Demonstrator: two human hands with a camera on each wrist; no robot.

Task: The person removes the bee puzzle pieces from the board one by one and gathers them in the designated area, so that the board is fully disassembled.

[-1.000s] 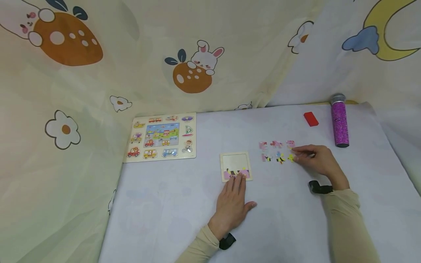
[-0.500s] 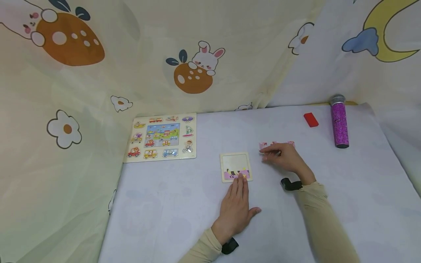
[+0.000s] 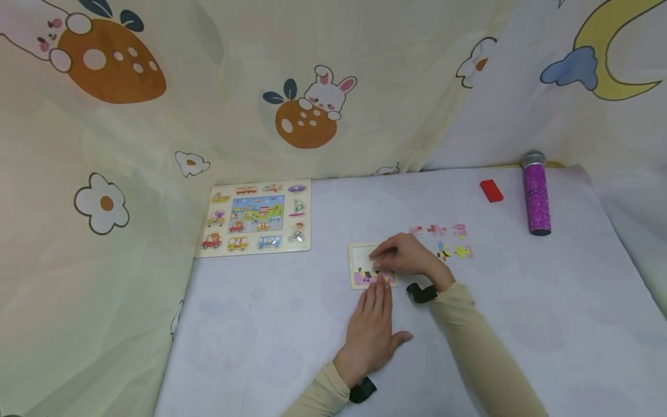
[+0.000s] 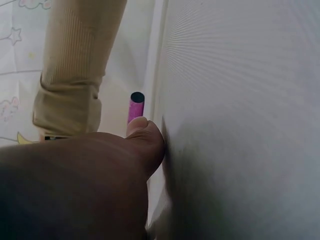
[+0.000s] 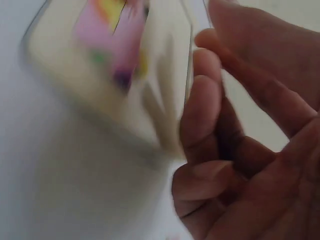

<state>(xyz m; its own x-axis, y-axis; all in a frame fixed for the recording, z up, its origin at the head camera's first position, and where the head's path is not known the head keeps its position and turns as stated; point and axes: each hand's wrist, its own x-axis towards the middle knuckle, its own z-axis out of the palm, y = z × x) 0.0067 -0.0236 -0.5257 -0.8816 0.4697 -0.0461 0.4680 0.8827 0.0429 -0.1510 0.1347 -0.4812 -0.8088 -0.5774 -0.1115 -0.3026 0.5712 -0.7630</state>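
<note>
My left hand (image 3: 367,333) lies with straight fingers, its fingertips on the lower edge of a small square puzzle board (image 3: 359,255). Along the bottom of that board runs a row of pink puzzle pieces (image 3: 362,277) with yellow and black marks; the upper part is bare. Above the board, my right hand (image 3: 411,256) pinches with thumb and fingertips what seems to be a puzzle piece, itself hidden by the fingers. The right wrist view shows the right hand (image 5: 240,140) beside the board's edge. Several loose puzzle pieces (image 3: 462,252) lie right of the board.
A larger wooden vehicle puzzle (image 3: 257,243) lies at the back left. Toward the back right are a red block (image 3: 491,190) and a glittery purple microphone (image 3: 538,200). A printed curtain (image 3: 224,116) hangs along the table's back and left.
My right hand has moved left from the far loose pieces, past the lower left one, to over the board. That piece no longer shows where it lay. The left hand stays on the board.
</note>
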